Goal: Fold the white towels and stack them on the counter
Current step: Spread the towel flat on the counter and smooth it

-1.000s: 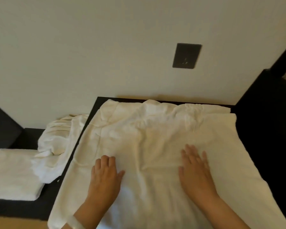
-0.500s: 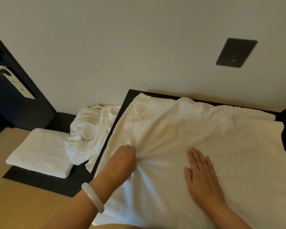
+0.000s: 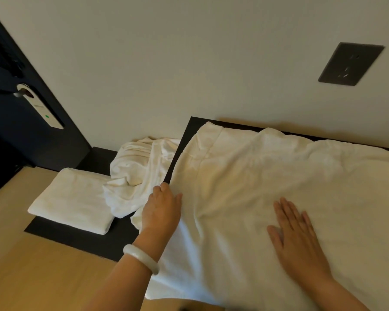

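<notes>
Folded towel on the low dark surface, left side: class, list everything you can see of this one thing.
The folded towel is white, soft terry-looking cloth, folded into a flat, neat rectangle with layered edges showing at its near right corner. It lies flat on a low dark surface, set askew to the view. A crumpled towel spills over its far right edge. Nothing else touches it.

Pretty sure it's a hotel room. Dark door at left has a lock plate with a green light, and white towels sit on a black counter.
</notes>
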`<state>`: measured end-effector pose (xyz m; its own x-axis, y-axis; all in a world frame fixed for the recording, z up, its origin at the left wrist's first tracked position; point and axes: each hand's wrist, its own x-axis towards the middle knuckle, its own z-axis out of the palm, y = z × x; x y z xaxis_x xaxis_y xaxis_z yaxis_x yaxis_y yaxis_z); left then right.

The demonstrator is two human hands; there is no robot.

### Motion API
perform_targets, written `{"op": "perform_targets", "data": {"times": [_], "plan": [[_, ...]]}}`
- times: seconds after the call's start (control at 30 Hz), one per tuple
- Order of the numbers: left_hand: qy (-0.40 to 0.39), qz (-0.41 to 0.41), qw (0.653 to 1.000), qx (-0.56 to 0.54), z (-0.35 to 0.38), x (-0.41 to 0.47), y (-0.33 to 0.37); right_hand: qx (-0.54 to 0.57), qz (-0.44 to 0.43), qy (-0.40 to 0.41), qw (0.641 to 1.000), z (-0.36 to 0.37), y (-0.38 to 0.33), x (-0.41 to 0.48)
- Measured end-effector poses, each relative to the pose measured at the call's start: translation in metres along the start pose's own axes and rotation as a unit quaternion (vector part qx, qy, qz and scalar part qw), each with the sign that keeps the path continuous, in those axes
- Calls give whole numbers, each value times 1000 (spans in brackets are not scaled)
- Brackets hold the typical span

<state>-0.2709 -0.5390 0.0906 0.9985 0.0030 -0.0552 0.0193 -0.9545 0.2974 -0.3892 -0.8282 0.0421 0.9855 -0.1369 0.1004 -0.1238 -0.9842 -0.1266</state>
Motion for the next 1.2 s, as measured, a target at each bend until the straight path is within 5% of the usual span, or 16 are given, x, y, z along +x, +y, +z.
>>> {"op": "perform_targets", "data": {"times": [0.2, 0.5, 0.57, 0.67, 0.77, 0.87, 1.2], "plan": [[-6, -76, 990, -120, -4, 19, -36, 5, -12, -7, 1000, -4, -1, -1], [-28, -47, 997, -59, -9, 13, -30, -22, -8, -96, 995, -10, 1, 4], [30, -5, 999, -24, -9, 18, -24, -19, 32, -139, 990, -24, 8, 13], [94, 154, 984, -5, 2, 25, 2, -38, 122, -82, 988, -34, 34, 27], [19, 253, 966, 52, 21, 29, 18, -36, 160, -88, 983, -27, 54, 29], [-29, 238, 966, 95, 44, 23, 8, -18, 154, -75, 985, -18, 58, 22], [8, 232, 969, 89, 52, -70, -28, -10, 108, -56, 993, -19, 52, -69]]}}
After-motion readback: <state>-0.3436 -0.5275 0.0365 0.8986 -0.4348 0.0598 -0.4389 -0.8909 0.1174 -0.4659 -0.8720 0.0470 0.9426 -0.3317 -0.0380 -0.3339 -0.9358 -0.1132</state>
